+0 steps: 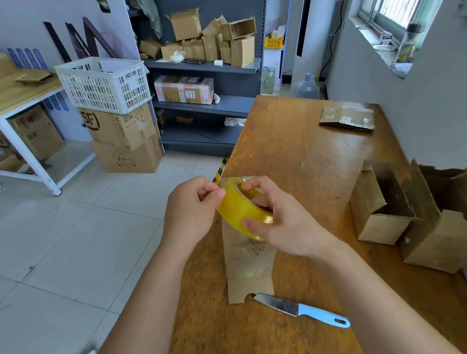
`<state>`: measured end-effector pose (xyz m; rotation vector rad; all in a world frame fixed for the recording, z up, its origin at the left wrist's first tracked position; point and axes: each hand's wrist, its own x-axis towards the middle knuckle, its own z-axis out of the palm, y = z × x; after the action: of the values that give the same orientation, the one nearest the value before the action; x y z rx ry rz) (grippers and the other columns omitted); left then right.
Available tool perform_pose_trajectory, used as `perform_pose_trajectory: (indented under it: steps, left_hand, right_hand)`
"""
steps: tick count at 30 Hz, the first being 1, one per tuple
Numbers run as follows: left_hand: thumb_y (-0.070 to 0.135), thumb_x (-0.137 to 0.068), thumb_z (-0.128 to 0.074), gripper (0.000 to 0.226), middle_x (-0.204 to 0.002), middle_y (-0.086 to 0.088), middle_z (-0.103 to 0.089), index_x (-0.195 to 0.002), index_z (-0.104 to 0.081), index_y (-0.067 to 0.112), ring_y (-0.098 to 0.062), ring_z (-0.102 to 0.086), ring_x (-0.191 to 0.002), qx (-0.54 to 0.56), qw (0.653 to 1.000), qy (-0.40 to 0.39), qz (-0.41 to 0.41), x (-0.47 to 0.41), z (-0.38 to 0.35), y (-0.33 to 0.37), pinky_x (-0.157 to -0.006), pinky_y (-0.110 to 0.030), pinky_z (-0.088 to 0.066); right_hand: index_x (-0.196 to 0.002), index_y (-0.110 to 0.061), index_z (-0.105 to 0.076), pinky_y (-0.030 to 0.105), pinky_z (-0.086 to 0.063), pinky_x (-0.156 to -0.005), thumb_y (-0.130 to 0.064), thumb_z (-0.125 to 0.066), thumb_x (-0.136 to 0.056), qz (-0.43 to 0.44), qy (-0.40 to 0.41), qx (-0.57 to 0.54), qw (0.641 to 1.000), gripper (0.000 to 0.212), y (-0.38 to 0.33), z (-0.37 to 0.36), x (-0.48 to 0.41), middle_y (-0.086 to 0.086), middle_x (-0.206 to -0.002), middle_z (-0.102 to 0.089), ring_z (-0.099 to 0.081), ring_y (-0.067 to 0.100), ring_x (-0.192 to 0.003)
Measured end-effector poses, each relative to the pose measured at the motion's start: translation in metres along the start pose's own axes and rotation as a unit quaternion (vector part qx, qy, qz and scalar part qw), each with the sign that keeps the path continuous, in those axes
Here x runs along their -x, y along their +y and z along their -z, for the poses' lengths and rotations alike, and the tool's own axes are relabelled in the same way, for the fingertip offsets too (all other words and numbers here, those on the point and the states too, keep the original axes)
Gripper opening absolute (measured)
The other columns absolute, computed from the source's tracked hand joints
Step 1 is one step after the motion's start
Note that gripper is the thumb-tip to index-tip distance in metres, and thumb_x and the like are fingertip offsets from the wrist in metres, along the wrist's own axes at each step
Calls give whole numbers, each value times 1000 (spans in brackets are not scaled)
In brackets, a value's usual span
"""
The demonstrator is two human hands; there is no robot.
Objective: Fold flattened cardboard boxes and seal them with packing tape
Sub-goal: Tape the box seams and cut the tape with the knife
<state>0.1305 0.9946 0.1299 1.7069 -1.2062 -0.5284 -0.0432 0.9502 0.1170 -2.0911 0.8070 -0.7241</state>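
A yellow roll of packing tape [237, 207] is held above the brown table [297, 153]. My right hand [279, 218] grips the roll, fingers through its core and thumb on its outer face. My left hand [192, 209] pinches the tape's edge at the top left of the roll. Under the roll a flattened cardboard box [248, 267] lies on the table, partly hidden by my hands. Two folded open boxes [380, 217] [453, 231] stand at the table's right side against the wall.
A knife [303, 308] with a light blue handle lies just below the flat box. Another flattened box [347, 117] lies at the table's far right. Off the table to the left are floor tiles, stacked cartons with a white basket [104, 84], and shelves [206, 67] holding boxes.
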Motion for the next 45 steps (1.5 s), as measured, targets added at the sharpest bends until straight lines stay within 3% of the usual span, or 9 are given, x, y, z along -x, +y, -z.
perform_pose_trajectory:
  steps: [3,6,8,11,16,22,27,32,45]
  left_hand:
    - [17,-92,-62,22,-68,7,-56,-71,-58,22,-9,-49,-64,-14,999,33,4,0,-6,2,-60,-28,-40]
    - [15,-93,-61,22,-68,7,-54,-72,-57,21,-8,-48,-63,4,999,41,22,-3,-8,4,-59,-27,-39]
    - [16,-93,-60,19,-69,6,-54,-74,-58,18,-9,-47,-63,28,997,54,38,-8,-5,6,-60,-27,-39]
    - [17,-93,-60,15,-71,4,-55,-78,-61,15,-9,-48,-65,47,996,64,47,-13,-3,6,-63,-27,-41]
    - [16,-93,-60,13,-77,2,-59,-81,-62,12,-10,-53,-71,72,992,54,89,-16,-12,-8,-69,-28,-44]
    - [16,-94,-59,14,-84,-3,-62,-86,-63,6,-13,-55,-78,77,985,50,144,-19,-24,-26,-72,-31,-46]
    - [18,-95,-59,12,-87,0,-62,-88,-64,9,-15,-54,-80,88,971,25,222,-13,-35,-52,-76,-33,-46]
    - [20,-95,-59,16,-86,-4,-62,-84,-64,9,-19,-56,-83,87,959,21,268,-5,-48,-72,-76,-34,-47]
    - [17,-94,-59,28,-73,-3,-56,-67,-56,11,-20,-50,-73,105,939,-7,328,1,-50,-92,-69,-34,-45]
  right_hand:
    - [-112,-26,-57,35,-52,-65,-30,-73,-85,-26,23,-54,998,31,-3,12,-7,3,-80,-69,-61,18,-68]
    - [-94,-17,-68,41,-51,-62,-47,-79,-73,-60,2,-66,996,38,-5,25,-15,11,-81,-70,-61,31,-68]
    - [-72,-3,-61,34,-38,-55,-55,-79,-70,-94,13,5,995,55,-2,32,-20,8,-61,-54,-47,20,-56]
    - [-56,-14,-44,29,-29,-53,-63,-70,-75,-156,56,120,979,59,5,40,-19,-3,-53,-35,-36,12,-51]
    - [-54,-17,-54,25,-41,-55,-59,-66,-77,-197,43,-69,977,49,16,47,-10,-5,-49,-51,-51,9,-47]
    - [-45,-22,-40,29,-26,-48,-58,-53,-88,-219,103,245,939,58,34,54,-15,-6,-53,-44,-46,20,-60]
    - [-47,-20,-41,28,-27,-48,-70,-49,-86,-217,118,281,927,63,51,56,-8,-5,-53,-47,-48,19,-58]
    - [-65,-18,-63,24,-35,-49,-77,-51,-78,-218,118,314,917,62,70,42,-4,-5,-60,-57,-55,15,-64]
    - [-68,-16,-67,26,-41,-49,-76,-52,-79,-210,69,344,912,63,89,34,-10,-3,-58,-58,-57,13,-61]
